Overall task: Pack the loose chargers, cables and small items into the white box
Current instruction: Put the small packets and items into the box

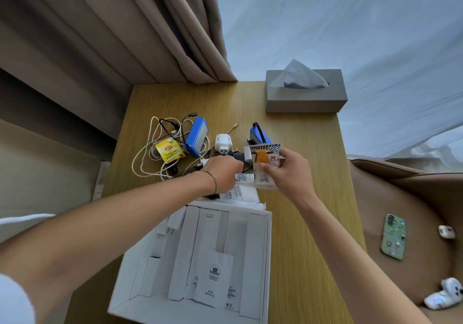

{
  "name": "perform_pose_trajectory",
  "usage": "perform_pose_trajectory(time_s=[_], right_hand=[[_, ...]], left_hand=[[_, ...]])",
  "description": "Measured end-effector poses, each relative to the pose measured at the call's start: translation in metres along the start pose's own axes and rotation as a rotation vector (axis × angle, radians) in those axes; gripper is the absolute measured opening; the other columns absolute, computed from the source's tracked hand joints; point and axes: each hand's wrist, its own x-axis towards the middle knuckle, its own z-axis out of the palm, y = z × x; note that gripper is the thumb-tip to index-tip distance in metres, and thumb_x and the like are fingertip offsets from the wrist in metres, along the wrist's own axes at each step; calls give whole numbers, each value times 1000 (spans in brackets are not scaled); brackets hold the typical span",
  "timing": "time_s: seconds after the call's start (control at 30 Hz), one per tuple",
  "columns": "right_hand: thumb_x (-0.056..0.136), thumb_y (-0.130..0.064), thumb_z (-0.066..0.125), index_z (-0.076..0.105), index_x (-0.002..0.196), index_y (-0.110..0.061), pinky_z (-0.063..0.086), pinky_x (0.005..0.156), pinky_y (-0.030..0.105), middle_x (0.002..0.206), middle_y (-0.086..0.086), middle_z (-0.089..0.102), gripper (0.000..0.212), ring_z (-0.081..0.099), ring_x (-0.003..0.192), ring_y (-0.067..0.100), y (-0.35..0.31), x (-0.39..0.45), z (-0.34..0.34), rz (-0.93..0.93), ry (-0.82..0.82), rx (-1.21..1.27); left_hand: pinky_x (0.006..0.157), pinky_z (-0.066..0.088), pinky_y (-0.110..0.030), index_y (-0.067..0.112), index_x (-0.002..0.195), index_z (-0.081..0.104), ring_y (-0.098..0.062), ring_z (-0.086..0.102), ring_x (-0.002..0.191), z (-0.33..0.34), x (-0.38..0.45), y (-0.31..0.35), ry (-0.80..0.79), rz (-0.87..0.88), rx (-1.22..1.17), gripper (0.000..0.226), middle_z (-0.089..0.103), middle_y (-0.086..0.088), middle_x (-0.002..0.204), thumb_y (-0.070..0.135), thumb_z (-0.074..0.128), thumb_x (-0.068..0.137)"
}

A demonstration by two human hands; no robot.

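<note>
An open white box point(265, 261) with cardboard dividers and paper sachets lies at the table's near edge. Behind it sits a pile of loose items: tangled white and black cables point(152, 145), a blue power bank point(197, 136), a white plug charger point(223, 143), a second blue device point(258, 134), a yellow tea bag point(169, 150). My right hand point(288, 173) pinches a small printed packet point(266, 157) above the pile. Knuckles up, my left hand point(223, 173) curls over a small white tube point(244, 178) and a black adapter point(239, 157); what it grips is hidden.
A grey tissue box point(307, 98) stands at the table's far right corner. Beige curtains hang behind on the left. On the brown seat to the right lie a green phone point(393, 236), a small earbud case point(446, 231) and a white toy point(444, 293).
</note>
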Motion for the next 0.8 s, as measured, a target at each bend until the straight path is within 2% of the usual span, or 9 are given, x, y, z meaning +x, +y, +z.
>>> perform_pose_trajectory(time_s=[0.17,0.37,0.43,0.5,0.57,0.63,0.7,0.8], right_hand=[[83,-20,82,72,98,-16,63,71,42,85,-2,77,18,75,75,9,4,-12,-7,67,-14,152],[83,-16,81,71,96,-20,63,76,46,87,-2,77,17,75,79,15,11,-20,-9,110,-17,266],[83,-15,81,72,96,-21,63,77,45,87,-1,78,17,76,79,14,11,-21,-10,114,-22,293],[83,-13,80,71,96,-21,63,77,47,88,1,78,17,76,81,17,10,-22,-11,109,-24,320],[84,-12,79,71,96,-20,62,78,50,88,2,77,17,76,82,21,8,-25,-13,104,-10,328],[84,-14,78,71,96,-20,61,77,51,87,1,77,15,75,82,21,5,-29,-13,86,19,293],[85,-17,76,71,94,-22,60,77,51,86,-1,76,12,74,82,19,1,-35,-12,72,45,277],[87,-19,73,71,94,-25,60,77,53,86,-1,76,9,73,81,21,-8,-47,-7,64,69,305]], left_hand=[[59,35,-34,20,115,60,-26,62,79,11,13,14,22,107,180,34,61,-2,87,4,54,86],[55,35,-33,18,92,61,-23,64,78,12,25,25,-77,174,424,14,55,0,83,6,61,84],[55,35,-33,20,84,54,-23,64,77,13,28,27,-94,175,448,14,49,2,77,8,62,84],[55,36,-32,22,79,48,-23,60,70,13,31,28,-91,173,436,18,48,3,71,11,60,85],[55,37,-31,21,77,47,-23,54,65,11,31,29,-64,160,386,16,58,1,74,13,60,83],[57,37,-32,21,82,45,-27,60,71,9,28,26,-15,134,286,17,63,-3,82,17,61,80],[59,40,-33,21,86,42,-29,62,78,3,22,22,35,102,152,21,57,-3,81,24,62,79],[59,45,-33,20,90,50,-26,61,76,-6,9,13,150,49,-31,23,56,2,78,35,62,79]])
